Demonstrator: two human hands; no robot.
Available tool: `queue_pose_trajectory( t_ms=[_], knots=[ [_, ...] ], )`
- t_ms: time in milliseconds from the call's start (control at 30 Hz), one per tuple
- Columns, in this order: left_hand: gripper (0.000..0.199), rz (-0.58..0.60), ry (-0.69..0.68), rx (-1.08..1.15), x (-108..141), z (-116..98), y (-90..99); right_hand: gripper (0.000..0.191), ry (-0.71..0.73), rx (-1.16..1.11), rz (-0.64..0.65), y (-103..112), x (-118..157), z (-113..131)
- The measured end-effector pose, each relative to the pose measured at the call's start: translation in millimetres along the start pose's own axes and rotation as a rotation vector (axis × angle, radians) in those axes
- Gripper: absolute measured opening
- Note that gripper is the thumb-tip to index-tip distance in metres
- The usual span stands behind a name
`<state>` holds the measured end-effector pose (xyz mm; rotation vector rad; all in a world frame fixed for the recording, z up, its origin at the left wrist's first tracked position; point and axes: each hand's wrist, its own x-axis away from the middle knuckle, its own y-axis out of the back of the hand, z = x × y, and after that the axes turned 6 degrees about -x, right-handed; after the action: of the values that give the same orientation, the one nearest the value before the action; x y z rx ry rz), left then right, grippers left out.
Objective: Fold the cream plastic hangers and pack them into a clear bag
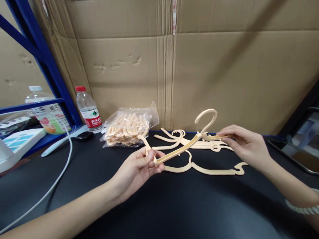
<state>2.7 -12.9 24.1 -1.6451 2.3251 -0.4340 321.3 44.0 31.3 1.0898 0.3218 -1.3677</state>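
Note:
A beige plastic clothes hanger (183,148) is held up above the black table, its hook pointing upward. My left hand (136,171) is closed on its left end, where a short loose-looking piece (144,143) sticks up from the fingers. Thumb and fingers of my right hand (245,145) pinch the other arm of the hanger at the right. Beneath and behind it, another beige hanger (212,171) lies on the table. Farther back rest several more beige hangers (195,144), overlapping one another.
A clear plastic bag (127,126) full of beige pieces stands at the back. Left of it are a water bottle (89,110), a black computer mouse (84,136), a brush (63,141) and a white cable (63,171). A dark tablet-like object (299,157) lies at the right.

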Motion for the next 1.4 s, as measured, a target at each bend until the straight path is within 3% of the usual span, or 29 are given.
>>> queue_pose_trajectory(
  t_ms=[367, 700, 1167, 1400],
  knots=[
    [0.020, -0.086, -0.051, 0.019, -0.1, -0.2, -4.9, 0.010, 0.035, -0.013, -0.003, -4.3, 2.9, 0.8],
    [0.015, -0.230, -0.102, -0.041, 2.1, 1.8, -4.8, 0.013, 0.082, -0.012, -0.030, -12.9, 5.7, 10.4],
    [0.022, -0.353, -0.217, -0.079, 2.0, 7.2, -1.8, 0.017, 0.218, 0.303, -0.082, -22.8, 8.7, 25.9],
    [0.013, -0.445, -0.254, -0.029, -2.1, 6.8, 0.4, 0.020, 0.275, 0.372, -0.060, -26.7, 11.3, 32.1]
  ],
)
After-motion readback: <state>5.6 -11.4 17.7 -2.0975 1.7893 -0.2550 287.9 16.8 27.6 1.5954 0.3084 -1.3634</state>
